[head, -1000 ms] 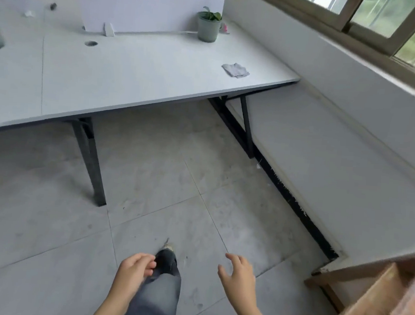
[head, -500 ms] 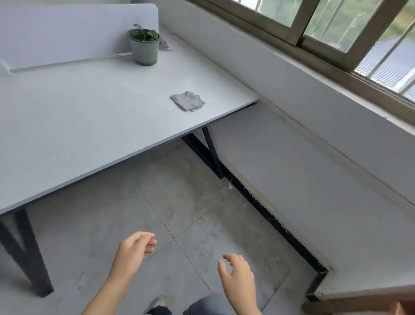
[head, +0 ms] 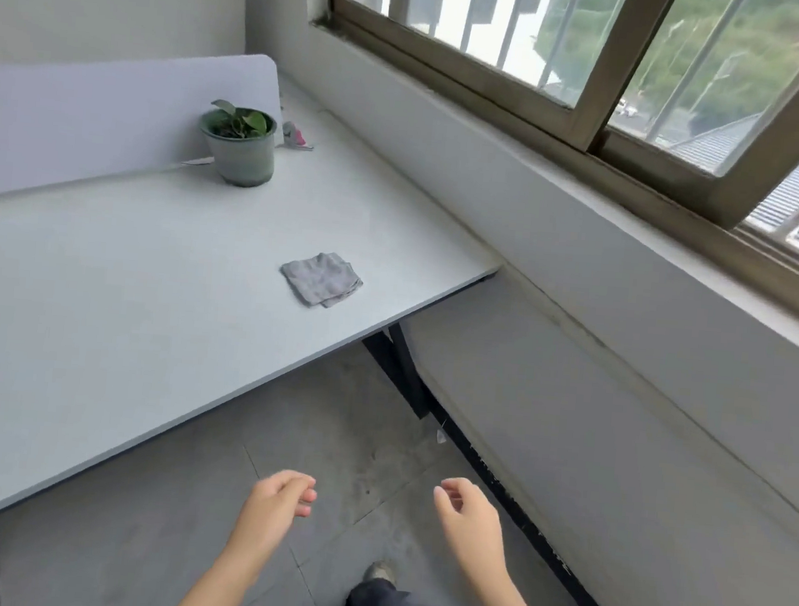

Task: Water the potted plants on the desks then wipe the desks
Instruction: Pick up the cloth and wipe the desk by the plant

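A small green-leaved plant in a grey-green pot [head: 240,149] stands at the far end of the white desk [head: 102,289], against the divider panel. A folded grey cloth [head: 321,278] lies flat near the desk's right corner. My left hand [head: 274,503] and my right hand [head: 469,521] hang low over the floor, in front of the desk's edge. Both hold nothing, with fingers loosely curled and apart. No watering vessel shows.
A pale divider panel [head: 107,107] closes the desk's far side. A small pink and white object [head: 295,135] lies behind the pot. A low white ledge [head: 594,414] runs under the window [head: 598,55] on the right. Black desk legs [head: 402,365] stand on the grey tiled floor.
The view has closed in on the desk and swung right; the cloth and pot now appear larger and nearer. My hands stayed low, empty and apart.
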